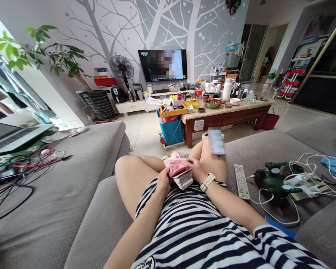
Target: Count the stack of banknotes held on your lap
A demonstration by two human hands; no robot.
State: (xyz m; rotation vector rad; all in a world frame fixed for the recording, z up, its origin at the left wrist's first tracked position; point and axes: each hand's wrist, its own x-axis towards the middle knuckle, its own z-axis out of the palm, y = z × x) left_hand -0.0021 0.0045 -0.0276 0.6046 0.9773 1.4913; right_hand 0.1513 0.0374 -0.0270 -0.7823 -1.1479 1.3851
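Note:
A thick stack of red banknotes (182, 173) is held above my lap, its top notes fanned a little at the far edge. My left hand (164, 180) grips the stack along its left side, the fingers mostly hidden beneath it. At the upper right of the notes, the fingers of my right hand (195, 169) pinch the edge of the top ones. A pale watch (208, 182) is on the right wrist. Against my right knee rests a phone (217, 142) with a blurred screen.
On the sofa (109, 209) to the right lie a remote control (242, 182), a dark green device (274, 181) and white cables. A laptop (14, 140) and tangled wires are at the left. Ahead stands a cluttered coffee table (224, 116), a blue bin (171, 131) beside it.

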